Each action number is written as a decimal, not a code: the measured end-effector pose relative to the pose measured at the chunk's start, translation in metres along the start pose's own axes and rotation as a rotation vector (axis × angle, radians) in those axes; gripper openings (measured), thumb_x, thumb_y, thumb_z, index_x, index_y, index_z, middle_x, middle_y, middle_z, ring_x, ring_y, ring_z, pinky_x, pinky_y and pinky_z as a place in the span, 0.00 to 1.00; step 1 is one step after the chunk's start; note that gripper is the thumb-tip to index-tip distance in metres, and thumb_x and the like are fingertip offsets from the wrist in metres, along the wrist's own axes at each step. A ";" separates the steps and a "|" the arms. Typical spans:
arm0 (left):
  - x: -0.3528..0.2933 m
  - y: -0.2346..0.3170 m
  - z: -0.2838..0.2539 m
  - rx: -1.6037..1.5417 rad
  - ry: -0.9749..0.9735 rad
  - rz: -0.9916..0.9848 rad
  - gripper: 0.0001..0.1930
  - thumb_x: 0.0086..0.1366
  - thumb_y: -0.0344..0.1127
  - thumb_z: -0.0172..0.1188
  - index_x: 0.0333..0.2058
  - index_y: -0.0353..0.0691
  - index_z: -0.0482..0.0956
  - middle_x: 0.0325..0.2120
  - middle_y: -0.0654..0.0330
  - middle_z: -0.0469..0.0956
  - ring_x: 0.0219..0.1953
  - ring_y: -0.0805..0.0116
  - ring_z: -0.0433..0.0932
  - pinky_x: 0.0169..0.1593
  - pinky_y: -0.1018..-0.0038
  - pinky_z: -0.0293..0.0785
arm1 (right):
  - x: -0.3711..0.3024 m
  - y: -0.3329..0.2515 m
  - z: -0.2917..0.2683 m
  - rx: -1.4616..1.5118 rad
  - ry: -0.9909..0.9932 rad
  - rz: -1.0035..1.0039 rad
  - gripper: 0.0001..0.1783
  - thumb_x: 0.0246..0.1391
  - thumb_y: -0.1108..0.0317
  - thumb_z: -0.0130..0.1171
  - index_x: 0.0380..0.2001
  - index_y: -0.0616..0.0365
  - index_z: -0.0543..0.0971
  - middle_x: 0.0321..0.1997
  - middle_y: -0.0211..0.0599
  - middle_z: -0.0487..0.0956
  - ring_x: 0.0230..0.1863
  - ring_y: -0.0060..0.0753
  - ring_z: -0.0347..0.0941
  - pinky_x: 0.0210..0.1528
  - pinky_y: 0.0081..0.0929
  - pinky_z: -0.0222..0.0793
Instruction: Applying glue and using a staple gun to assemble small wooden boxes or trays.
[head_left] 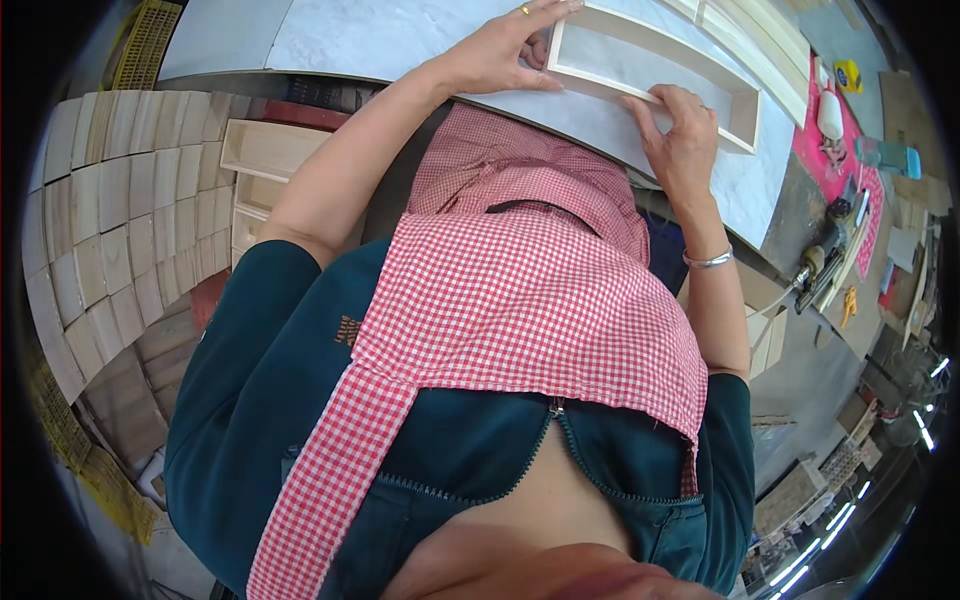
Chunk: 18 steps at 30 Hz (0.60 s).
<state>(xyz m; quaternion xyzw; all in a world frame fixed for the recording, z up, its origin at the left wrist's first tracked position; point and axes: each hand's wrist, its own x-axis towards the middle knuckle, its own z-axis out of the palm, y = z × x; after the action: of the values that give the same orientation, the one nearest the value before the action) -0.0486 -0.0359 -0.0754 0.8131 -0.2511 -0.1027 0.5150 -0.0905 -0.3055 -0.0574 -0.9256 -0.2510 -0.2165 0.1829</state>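
A long, shallow frame of pale wood [742,122] lies on the white marbled tabletop [370,40], near the front edge. The marbled surface shows through its middle. My left hand [500,52] is closed on the frame's left end, with the thumb at the near corner and the fingers reaching over toward the far corner. On the near long side, my right hand [685,138] grips the rail between thumb and fingers, short of the right end.
Long pale wood strips [765,50] lie at the far right. Beyond them are a white bottle [829,113], a yellow tape measure [847,75] and a drill-like tool [815,265]. Stacked wooden pieces [130,200] and open wooden boxes [262,150] stand at left.
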 end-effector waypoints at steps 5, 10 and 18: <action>0.000 -0.004 0.000 0.021 0.033 0.132 0.49 0.56 0.36 0.72 0.72 0.39 0.53 0.70 0.41 0.53 0.71 0.44 0.55 0.71 0.60 0.54 | 0.018 -0.043 0.010 0.077 0.060 -0.168 0.21 0.53 0.64 0.68 0.50 0.50 0.80 0.48 0.30 0.79 0.43 0.30 0.75 0.50 0.30 0.63; 0.004 -0.004 0.003 0.066 0.030 0.137 0.47 0.58 0.38 0.69 0.71 0.37 0.52 0.71 0.40 0.52 0.71 0.44 0.54 0.72 0.59 0.52 | 0.015 -0.045 0.035 0.131 0.049 -0.271 0.23 0.52 0.66 0.66 0.54 0.49 0.79 0.48 0.30 0.79 0.44 0.29 0.75 0.51 0.30 0.63; -0.011 -0.006 0.007 -0.118 0.140 -0.111 0.51 0.53 0.26 0.71 0.73 0.38 0.50 0.45 0.48 0.78 0.39 0.66 0.78 0.44 0.72 0.76 | 0.017 -0.051 0.037 0.158 0.056 -0.231 0.20 0.51 0.71 0.62 0.50 0.50 0.82 0.46 0.32 0.80 0.43 0.30 0.76 0.53 0.31 0.63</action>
<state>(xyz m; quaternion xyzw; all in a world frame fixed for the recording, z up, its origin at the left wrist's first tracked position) -0.0592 -0.0336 -0.0853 0.7991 -0.1628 -0.0887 0.5719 -0.0940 -0.2416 -0.0682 -0.8669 -0.3667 -0.2414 0.2359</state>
